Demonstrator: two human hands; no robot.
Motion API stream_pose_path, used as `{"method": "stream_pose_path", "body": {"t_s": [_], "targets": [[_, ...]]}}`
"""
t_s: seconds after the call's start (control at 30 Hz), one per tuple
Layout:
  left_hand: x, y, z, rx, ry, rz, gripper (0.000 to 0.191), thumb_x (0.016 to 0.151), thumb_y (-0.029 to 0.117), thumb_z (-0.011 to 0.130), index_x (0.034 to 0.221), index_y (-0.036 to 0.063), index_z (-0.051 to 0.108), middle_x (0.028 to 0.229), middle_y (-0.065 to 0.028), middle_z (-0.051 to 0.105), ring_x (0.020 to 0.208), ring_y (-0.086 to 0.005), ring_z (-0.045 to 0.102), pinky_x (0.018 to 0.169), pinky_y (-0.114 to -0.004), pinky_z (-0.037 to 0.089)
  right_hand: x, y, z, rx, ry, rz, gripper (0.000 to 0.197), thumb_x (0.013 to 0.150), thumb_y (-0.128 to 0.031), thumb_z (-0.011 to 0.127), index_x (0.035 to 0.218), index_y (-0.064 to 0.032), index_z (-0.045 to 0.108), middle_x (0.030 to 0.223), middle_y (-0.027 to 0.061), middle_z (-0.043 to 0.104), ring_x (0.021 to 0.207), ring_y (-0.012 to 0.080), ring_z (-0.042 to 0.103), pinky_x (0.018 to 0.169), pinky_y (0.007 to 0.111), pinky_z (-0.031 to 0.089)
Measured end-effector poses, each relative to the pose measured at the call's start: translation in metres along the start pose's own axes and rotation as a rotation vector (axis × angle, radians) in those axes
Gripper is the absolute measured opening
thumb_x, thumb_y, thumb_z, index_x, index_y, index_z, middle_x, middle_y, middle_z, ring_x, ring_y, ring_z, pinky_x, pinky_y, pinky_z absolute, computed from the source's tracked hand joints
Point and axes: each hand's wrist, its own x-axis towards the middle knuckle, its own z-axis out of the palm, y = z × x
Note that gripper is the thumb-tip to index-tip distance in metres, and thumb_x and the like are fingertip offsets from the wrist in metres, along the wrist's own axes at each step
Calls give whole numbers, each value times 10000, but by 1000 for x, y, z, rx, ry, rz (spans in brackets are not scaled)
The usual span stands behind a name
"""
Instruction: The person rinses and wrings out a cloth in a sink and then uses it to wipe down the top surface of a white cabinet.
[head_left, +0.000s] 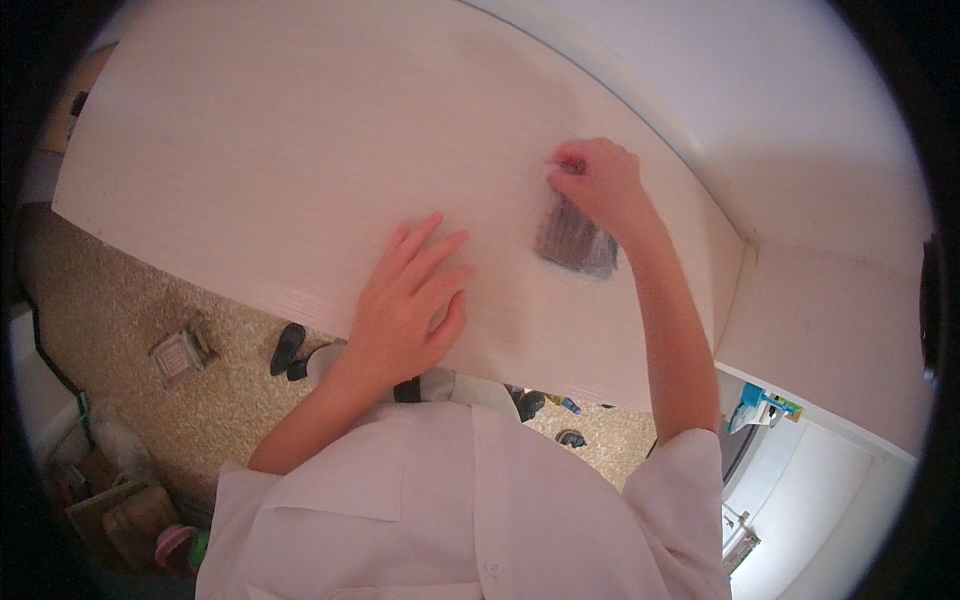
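Note:
A small plastic packet (576, 238) with dark, ribbed-looking contents is over the right part of the pale wood-grain tabletop (300, 135). Its exact contents are too blurred to tell. My right hand (600, 184) has its thumb and curled fingers pinched at the packet's far end, hiding that edge. Spread fingers show on my left hand (416, 292), palm down by the table's near edge and left of the packet, with nothing in it. Whether the left palm touches the table cannot be made out.
A white wall (750, 90) borders the table's far side, and a pale side panel (832, 322) stands at right. Below, a speckled floor (232, 405) holds a black shoe (287, 349) and a small box-like object (180, 356). Bags and a pink item (176, 544) lie lower left.

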Motion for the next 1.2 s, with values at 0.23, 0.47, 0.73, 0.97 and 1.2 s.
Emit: {"method": "stream_pose_path", "body": {"t_s": [0.23,0.47,0.73,0.97,1.2], "targets": [[0,-3,1,0,-9,26,268,757,25,611,1022,62,629,1299,-120,550,1296,-360,432,1089,-556,285,-13,9,8,85,142,-33,199,784,-259,644,921,-130,709,869,67,684,864,257,630,866,456,356],[25,33,-2,-312,-157,-187,358,811,144,684,1144,44,598,1303,-139,542,1254,-320,475,1071,-434,347,-82,13,15,798,361,-79,95,814,-73,679,865,-16,623,834,29,616,798,107,560,753,270,443],[85,51,28,-403,-302,-231,326,850,127,651,1144,-1,595,1032,-140,669,912,-224,643,814,-301,491,-118,13,18,1293,545,-143,79,876,-1,607,940,-34,572,874,-1,577,813,90,542,748,239,448],[100,55,22,-595,-280,-203,223,862,17,593,1075,-34,637,983,-84,689,890,-131,626,802,-261,486,-131,30,25,1408,669,-164,68,915,-12,572,960,-45,534,852,6,549,798,96,540,706,254,465],[98,76,52,-502,-161,-257,305,860,66,617,1156,-8,613,1038,-120,689,943,-134,626,806,-256,489,-137,34,33,1536,514,51,141,901,-82,627,1013,-22,566,940,43,610,866,109,585,756,261,484]]}}
